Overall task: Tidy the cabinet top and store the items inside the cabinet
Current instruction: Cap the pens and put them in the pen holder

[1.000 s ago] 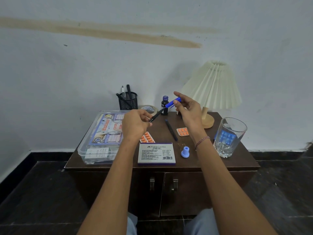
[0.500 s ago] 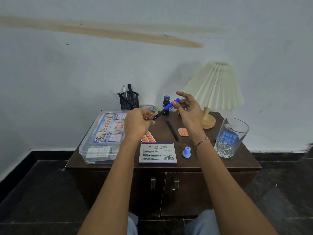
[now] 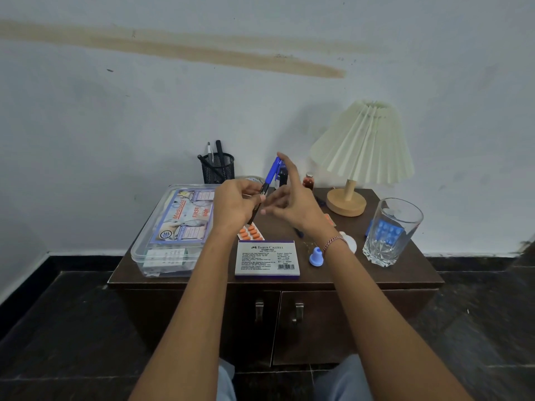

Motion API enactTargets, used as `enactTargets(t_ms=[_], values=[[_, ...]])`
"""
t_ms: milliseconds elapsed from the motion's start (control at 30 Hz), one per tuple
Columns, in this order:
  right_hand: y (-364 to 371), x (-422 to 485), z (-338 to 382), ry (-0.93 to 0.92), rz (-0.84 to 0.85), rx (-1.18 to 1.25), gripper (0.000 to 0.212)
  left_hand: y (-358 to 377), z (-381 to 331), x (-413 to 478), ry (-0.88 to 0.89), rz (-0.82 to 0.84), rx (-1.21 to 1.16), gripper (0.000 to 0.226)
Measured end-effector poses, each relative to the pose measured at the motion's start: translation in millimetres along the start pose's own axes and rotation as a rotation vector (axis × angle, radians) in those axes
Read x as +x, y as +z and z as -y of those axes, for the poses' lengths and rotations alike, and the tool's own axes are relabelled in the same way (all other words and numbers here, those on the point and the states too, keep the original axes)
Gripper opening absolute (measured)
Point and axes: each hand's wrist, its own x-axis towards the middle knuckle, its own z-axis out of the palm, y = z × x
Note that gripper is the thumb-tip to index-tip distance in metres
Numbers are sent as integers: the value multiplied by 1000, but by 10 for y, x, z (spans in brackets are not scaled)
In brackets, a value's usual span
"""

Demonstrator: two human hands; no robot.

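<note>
My left hand (image 3: 236,205) grips a black pen with a blue cap (image 3: 270,175) by its lower barrel, above the dark wooden cabinet top (image 3: 411,270). The pen tilts upward. My right hand (image 3: 292,204) hovers just right of the pen, its index finger raised beside the cap and the other fingers loose, holding nothing. On the top lie a clear first aid box (image 3: 173,227), a stamp pad box (image 3: 267,257), an orange pill strip (image 3: 251,233), a small blue cap (image 3: 316,256) and a glass (image 3: 390,230) holding a blue blister pack. Both cabinet doors (image 3: 318,328) are closed.
A black mesh pen holder (image 3: 217,170), a tape roll (image 3: 252,179), a dark ink bottle (image 3: 282,176) and a small red bottle (image 3: 309,180) stand along the wall. A pleated lamp (image 3: 363,146) fills the back right corner. A white disc (image 3: 349,242) lies by my right wrist.
The pen has swung from a low slant to nearly upright in my left hand. My right hand has let go of its blue cap end and moved closer to the left hand.
</note>
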Motion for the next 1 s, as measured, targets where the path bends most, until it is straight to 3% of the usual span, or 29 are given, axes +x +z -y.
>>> enactTargets(t_ms=[167, 500, 1000], values=[[93, 21, 4, 27, -9, -14, 121, 24, 23, 12, -56, 10, -47, 22], [137, 45, 89, 45, -122, -47, 103, 47, 9, 4, -95, -22, -145, 17], [116, 69, 99, 42, -98, -3, 96, 53, 19, 6, -130, 10, -233, 16]])
